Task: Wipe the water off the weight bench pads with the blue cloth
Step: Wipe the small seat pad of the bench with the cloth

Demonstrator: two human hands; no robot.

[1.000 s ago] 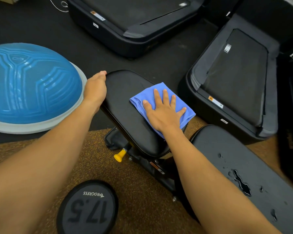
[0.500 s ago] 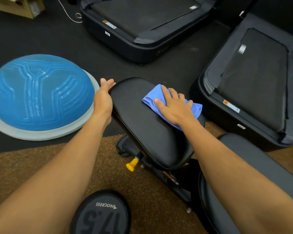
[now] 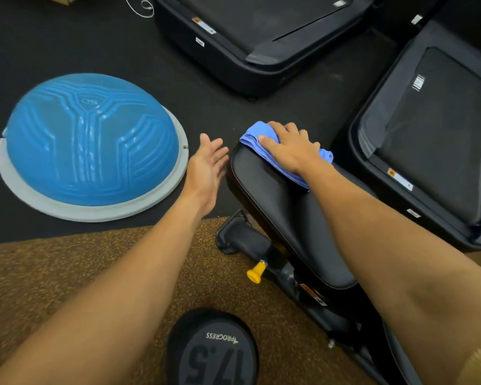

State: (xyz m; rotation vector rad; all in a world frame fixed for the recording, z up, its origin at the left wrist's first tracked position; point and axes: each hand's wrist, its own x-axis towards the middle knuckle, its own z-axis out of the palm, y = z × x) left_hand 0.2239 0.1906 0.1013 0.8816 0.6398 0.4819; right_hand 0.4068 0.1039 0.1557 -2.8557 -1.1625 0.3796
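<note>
Both hands show at frame centre — the right hand [image 3: 292,151] presses the bunched blue cloth [image 3: 257,140] onto the bench pad [image 3: 286,218]; the left hand [image 3: 206,168] hovers spread wide, holding nothing.

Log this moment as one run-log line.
right hand: presses blue cloth on far end of bench pad | left hand: open, beside pad
</note>
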